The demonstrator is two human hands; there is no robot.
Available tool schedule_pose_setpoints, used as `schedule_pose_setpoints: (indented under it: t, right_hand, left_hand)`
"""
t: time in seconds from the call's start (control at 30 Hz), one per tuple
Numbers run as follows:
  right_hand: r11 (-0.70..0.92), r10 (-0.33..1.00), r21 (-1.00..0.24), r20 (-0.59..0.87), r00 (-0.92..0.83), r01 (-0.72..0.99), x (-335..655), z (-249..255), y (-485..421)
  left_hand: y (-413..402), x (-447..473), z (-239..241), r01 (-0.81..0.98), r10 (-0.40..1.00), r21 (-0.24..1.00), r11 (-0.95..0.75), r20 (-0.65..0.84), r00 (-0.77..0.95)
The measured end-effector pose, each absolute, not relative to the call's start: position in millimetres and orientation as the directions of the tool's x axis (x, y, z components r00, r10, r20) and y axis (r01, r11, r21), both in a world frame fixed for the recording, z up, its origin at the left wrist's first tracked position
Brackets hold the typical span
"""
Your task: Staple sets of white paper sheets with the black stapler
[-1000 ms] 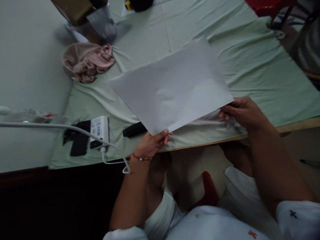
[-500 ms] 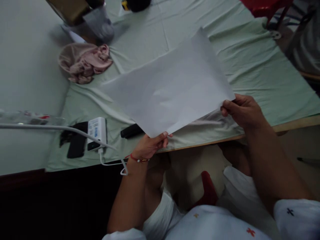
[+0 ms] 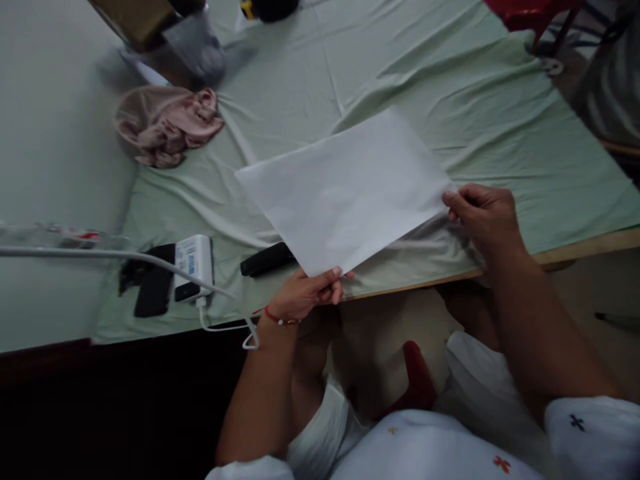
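A blank white sheet of paper stretches between my two hands over the near part of the table. My left hand, with a red string bracelet at the wrist, pinches its near left corner, thumb on top. At the near right corner, my right hand grips the sheet between thumb and fingers. A black oblong object lies on the cloth just left of the paper, partly hidden by it and my left hand; I cannot make out its kind.
A pale green cloth covers the table. At left are a white power bank with a cable, a dark phone and a crumpled pink cloth. A grey cable crosses in front. A red chair stands beyond.
The paper's far edge has come down and nearer to me, so the sheet looks shorter. My left hand has shifted slightly right and my right hand slightly left.
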State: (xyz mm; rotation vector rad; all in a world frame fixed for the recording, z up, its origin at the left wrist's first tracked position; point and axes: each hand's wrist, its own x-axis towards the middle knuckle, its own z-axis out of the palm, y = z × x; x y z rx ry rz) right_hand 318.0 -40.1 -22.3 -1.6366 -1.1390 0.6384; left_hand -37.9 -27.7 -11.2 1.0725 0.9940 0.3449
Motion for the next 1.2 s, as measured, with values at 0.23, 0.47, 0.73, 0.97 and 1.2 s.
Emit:
schedule_pose_setpoints:
  t: [0.23, 0.47, 0.73, 0.97, 1.2]
  right_hand:
    - [-0.108, 0.917, -0.897, 0.077, 0.392, 0.428, 320, -18, -43]
    - [-0.213, 0.96, -0.972, -0.189, 0.208, 0.1, 330, -16, -44]
    - [-0.17, 0.974, -0.834, -0.063, 0.216, 0.525, 326, -16, -44]
    - [-0.299, 0.939, -0.938, -0.322, 0.122, -0.177, 335, -25, -46]
    - [-0.321, 0.936, -0.892, -0.351, 0.04, -0.319, 334, -13, -47]
  left_hand:
    - [-25, -42, -11, 0.146, 0.649, 0.845, 0.514, -0.494, 0.578]
    - [-25, -47, -5, 0.16, 0.675, 0.859, 0.487, -0.487, 0.554]
    - [-28, -41, -7, 0.257, 0.74, 0.877, 0.406, -0.481, 0.47]
    - [-29, -47, -5, 0.257, 0.681, 0.905, 0.338, -0.424, 0.597]
    - [-31, -49, -2, 0.298, 0.616, 0.922, 0.246, -0.386, 0.687]
